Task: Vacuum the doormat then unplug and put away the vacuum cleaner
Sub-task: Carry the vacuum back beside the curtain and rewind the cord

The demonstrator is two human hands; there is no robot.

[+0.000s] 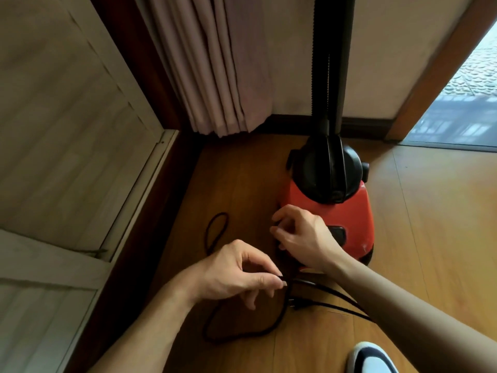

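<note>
**Inspector A:** We find the vacuum cleaner (330, 205) on the floor near the curtain (215, 76), its plug (294, 304) lying loose. We judge stowing is in hand.

**Inspector B:** Agreed. Our left hand (231, 275) pinches the cord (215, 337); our right hand (301, 235) rests curled at the machine's side, contents hidden. Next we should gather the slack.

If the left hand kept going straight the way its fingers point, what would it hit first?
Probably the person's right forearm, which crosses just beyond the left hand and the black cord it pinches. Depth is unclear, so it might pass under the arm instead.
</note>
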